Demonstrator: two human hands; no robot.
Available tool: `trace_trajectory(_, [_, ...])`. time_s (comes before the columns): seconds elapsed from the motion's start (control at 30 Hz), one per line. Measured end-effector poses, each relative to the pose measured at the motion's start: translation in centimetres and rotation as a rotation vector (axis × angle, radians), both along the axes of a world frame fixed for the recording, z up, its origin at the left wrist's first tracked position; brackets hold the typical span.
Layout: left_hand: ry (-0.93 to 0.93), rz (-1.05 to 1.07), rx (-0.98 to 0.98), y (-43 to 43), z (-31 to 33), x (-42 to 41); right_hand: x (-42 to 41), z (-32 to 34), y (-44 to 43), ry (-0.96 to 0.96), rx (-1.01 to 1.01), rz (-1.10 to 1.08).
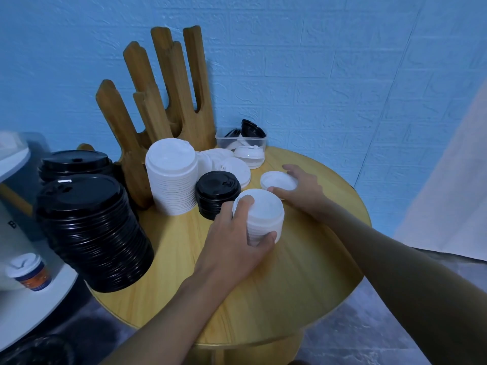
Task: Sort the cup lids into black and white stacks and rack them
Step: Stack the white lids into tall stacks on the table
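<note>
— Round and wooden, the tabletop [303, 272] stands against a blue brick-patterned wall [316, 61]. What sits nearest its front edge?

— Toward the front left edge, a tall black lid stack [92, 233], leaning slightly. Near the middle, the left hand [237, 241] is closed around a short white lid stack [259, 214], thumb at the near side, fingers over the top rim.

— And the right hand?

— The right hand [300, 188] reaches in from the right edge and pinches a single white lid [278, 180] lying flat on the tabletop, just beyond the held stack.

— Where are the other lids?

— A small black stack [217, 193] stands just left of the held stack, touching or nearly so. Left of that rises a taller white stack [171, 177]. Behind them, loose white lids [235, 169] lie overlapping, with a domed white lid pile [249, 155] farther back.

— And at the far edge?

— A clear plastic box [241, 139] holding black and white lids, and left of it the wooden rack [158, 101] with tall upright slats. Another black stack [75, 162] sits at the far left, behind the leaning one.
</note>
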State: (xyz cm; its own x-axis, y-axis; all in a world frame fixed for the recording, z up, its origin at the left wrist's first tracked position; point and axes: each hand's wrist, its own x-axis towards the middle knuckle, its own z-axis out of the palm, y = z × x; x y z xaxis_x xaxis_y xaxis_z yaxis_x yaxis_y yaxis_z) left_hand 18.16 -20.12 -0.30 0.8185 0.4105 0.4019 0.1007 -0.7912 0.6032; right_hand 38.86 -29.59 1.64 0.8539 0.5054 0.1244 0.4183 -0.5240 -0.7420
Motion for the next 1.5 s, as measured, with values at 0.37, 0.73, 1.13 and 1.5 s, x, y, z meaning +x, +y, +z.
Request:
trace_trajectory(0.37, [-0.006, -0.012, -0.009, 0.1, 0.0, -0.1, -1.3, 1.1, -2.5, 0.008, 0.383, -0.044])
trace_trajectory(0.73, [-0.004, -0.013, -0.020, 0.0, 0.1, -0.1, -5.7, 3.4, -4.9, 0.097, 0.541, 0.198])
trace_trajectory(1.13, [-0.007, -0.010, -0.031, -0.1, 0.1, -0.1, -8.2, 2.7, -4.6, 0.212, 0.717, 0.328])
trace_trajectory(1.5, [-0.055, -0.049, -0.093, -0.2, 0.7, -0.3, -9.0, 1.1, -3.5, 0.212, 0.428, 0.481])
